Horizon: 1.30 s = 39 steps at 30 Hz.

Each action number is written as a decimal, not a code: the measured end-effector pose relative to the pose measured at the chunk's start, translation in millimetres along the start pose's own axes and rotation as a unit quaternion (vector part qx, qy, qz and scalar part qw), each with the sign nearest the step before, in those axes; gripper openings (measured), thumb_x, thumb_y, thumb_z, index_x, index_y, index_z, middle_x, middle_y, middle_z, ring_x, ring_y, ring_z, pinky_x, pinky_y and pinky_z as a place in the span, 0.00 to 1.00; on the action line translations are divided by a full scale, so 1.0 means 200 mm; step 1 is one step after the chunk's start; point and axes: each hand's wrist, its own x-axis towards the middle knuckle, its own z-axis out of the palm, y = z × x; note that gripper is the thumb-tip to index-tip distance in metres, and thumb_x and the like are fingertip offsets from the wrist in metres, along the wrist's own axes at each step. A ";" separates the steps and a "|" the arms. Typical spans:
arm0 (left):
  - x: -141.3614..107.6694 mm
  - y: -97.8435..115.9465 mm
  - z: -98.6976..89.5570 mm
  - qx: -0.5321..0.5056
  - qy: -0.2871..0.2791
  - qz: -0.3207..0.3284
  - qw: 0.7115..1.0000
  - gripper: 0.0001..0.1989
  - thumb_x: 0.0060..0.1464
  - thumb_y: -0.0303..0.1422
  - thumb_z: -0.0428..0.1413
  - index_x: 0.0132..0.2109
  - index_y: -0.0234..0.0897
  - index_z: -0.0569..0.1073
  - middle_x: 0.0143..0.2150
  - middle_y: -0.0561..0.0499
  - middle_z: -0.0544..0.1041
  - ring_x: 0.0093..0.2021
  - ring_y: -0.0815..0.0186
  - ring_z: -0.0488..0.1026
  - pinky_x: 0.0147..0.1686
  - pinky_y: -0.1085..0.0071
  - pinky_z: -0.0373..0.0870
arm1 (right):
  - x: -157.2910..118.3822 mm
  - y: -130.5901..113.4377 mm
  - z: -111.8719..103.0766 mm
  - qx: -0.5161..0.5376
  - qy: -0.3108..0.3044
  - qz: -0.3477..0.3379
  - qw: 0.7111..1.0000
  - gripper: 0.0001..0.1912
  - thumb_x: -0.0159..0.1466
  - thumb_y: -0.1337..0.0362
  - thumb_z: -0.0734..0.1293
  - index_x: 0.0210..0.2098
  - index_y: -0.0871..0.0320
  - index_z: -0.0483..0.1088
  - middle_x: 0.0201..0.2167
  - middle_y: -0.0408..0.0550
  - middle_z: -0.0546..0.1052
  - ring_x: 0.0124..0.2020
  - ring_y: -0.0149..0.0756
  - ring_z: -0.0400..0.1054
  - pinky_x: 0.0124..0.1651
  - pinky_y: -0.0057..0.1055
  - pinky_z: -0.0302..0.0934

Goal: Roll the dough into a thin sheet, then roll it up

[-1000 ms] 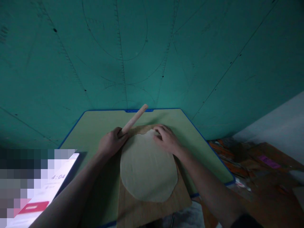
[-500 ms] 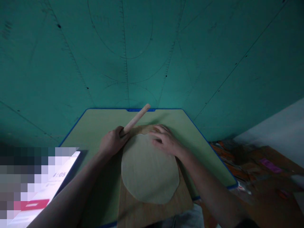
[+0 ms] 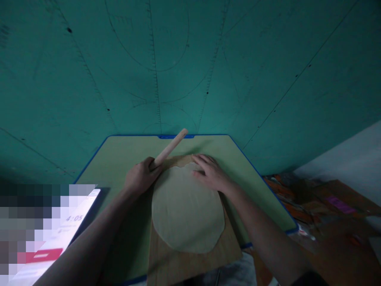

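A flat, roughly round sheet of dough point(image 3: 187, 212) lies on a wooden board point(image 3: 166, 266). My left hand point(image 3: 141, 174) is closed round the lower end of a wooden rolling pin point(image 3: 172, 147), which slants up to the right beyond the board's far left corner. At the far right edge of the dough rests my right hand point(image 3: 210, 172), its fingers laid out over the dough's rim and the board. Nothing is gripped in it.
Beneath the board is a pale green table point(image 3: 131, 149) with a blue rim, against a green wall point(image 3: 178, 79) with drawn lines. A lit phone point(image 3: 71, 222) stands at the left. Cardboard boxes point(image 3: 333, 194) lie on the right.
My right hand has shifted slightly up and to the right along the dough's far edge, and its fingers are closer together. The left hand and rolling pin look nearly the same.
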 end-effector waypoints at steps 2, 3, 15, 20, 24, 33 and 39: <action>0.00 0.00 0.00 0.001 0.006 0.009 1.000 0.18 0.61 0.47 0.51 0.43 0.37 0.74 0.38 0.42 0.81 0.35 0.57 0.78 0.28 0.69 0.61 | 0.00 0.01 0.01 -0.002 -0.011 0.002 1.000 0.31 0.70 0.53 0.64 0.70 0.54 0.60 0.69 0.57 0.64 0.70 0.49 0.56 0.70 0.51 0.53; 0.00 -0.01 0.00 0.001 0.010 0.013 1.000 0.18 0.61 0.47 0.51 0.43 0.38 0.74 0.37 0.42 0.81 0.35 0.57 0.78 0.28 0.69 0.61 | -0.01 0.01 0.01 -0.007 -0.022 0.003 1.000 0.31 0.70 0.50 0.64 0.69 0.53 0.61 0.70 0.56 0.62 0.71 0.50 0.53 0.70 0.52 0.51; 0.00 0.00 0.00 0.006 -0.005 0.000 1.000 0.20 0.61 0.48 0.49 0.46 0.37 0.74 0.40 0.42 0.81 0.37 0.56 0.78 0.29 0.69 0.61 | -0.01 0.04 0.03 -0.008 -0.078 0.061 0.995 0.41 0.68 0.38 0.59 0.73 0.51 0.53 0.76 0.56 0.48 0.76 0.55 0.38 0.73 0.57 0.39; 0.00 0.00 0.00 0.016 -0.002 0.001 1.000 0.20 0.61 0.48 0.49 0.46 0.38 0.74 0.40 0.42 0.81 0.37 0.55 0.78 0.29 0.69 0.60 | -0.02 0.05 0.02 -0.005 -0.089 0.059 0.994 0.39 0.68 0.37 0.59 0.72 0.49 0.56 0.76 0.54 0.48 0.76 0.57 0.38 0.73 0.59 0.38; 0.00 0.00 0.00 0.009 -0.006 -0.003 1.000 0.19 0.61 0.48 0.49 0.45 0.38 0.74 0.40 0.41 0.81 0.37 0.55 0.78 0.29 0.68 0.61 | -0.01 0.06 0.02 0.000 -0.061 0.060 0.996 0.41 0.69 0.39 0.59 0.74 0.51 0.50 0.76 0.57 0.49 0.76 0.55 0.39 0.73 0.58 0.39; 0.00 -0.01 0.01 0.005 0.003 0.002 1.000 0.19 0.61 0.48 0.50 0.45 0.38 0.74 0.39 0.42 0.81 0.36 0.57 0.78 0.29 0.69 0.62 | -0.02 0.07 0.03 0.004 -0.063 0.026 0.998 0.39 0.67 0.39 0.64 0.72 0.47 0.56 0.76 0.53 0.49 0.76 0.55 0.40 0.73 0.56 0.42; 0.00 -0.01 0.01 0.007 0.003 0.006 1.000 0.18 0.61 0.46 0.50 0.45 0.37 0.74 0.40 0.41 0.81 0.36 0.56 0.78 0.29 0.68 0.62 | -0.01 0.05 0.03 0.008 -0.060 0.031 0.998 0.40 0.68 0.41 0.63 0.73 0.50 0.52 0.75 0.54 0.52 0.76 0.53 0.41 0.73 0.55 0.43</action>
